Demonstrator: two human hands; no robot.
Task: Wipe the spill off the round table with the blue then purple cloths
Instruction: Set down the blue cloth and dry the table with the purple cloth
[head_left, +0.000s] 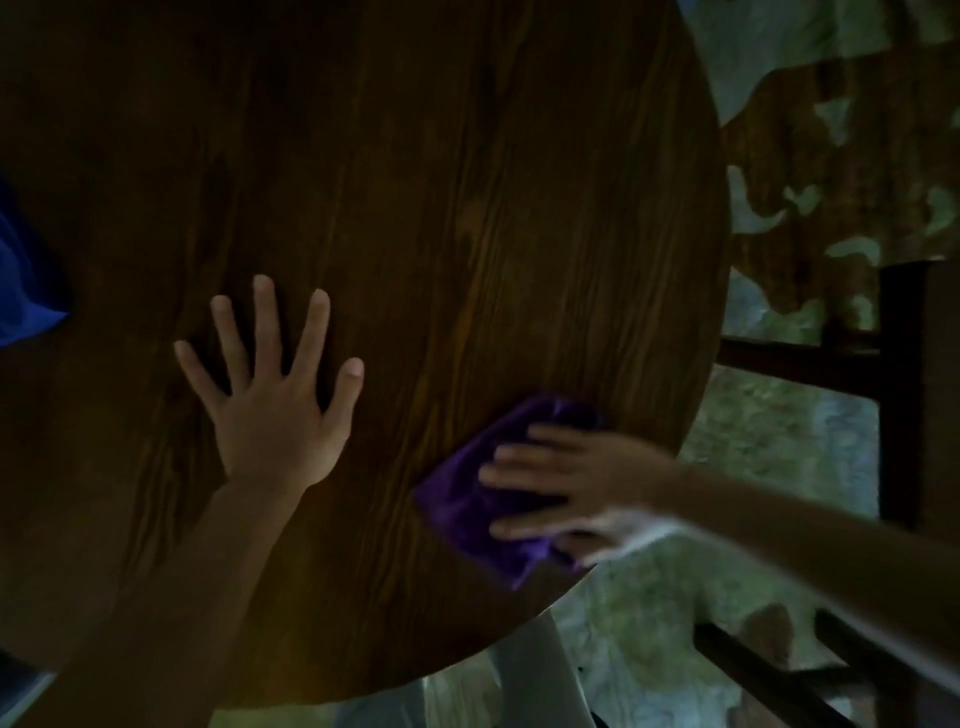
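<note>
The round wooden table (415, 182) fills most of the view, dark brown with visible grain. My left hand (272, 400) lies flat on it with fingers spread, holding nothing. My right hand (561, 483) presses flat on the purple cloth (467, 504) near the table's right edge; the hand is blurred. The blue cloth (26, 270) lies at the far left edge of the view, mostly cut off. I cannot make out any spill on the dim surface.
A dark wooden chair frame (898, 389) stands to the right of the table, with another dark rail (769, 670) at lower right. A mottled green and brown floor (810, 182) shows beyond the table edge. A pale table leg (540, 665) appears below the rim.
</note>
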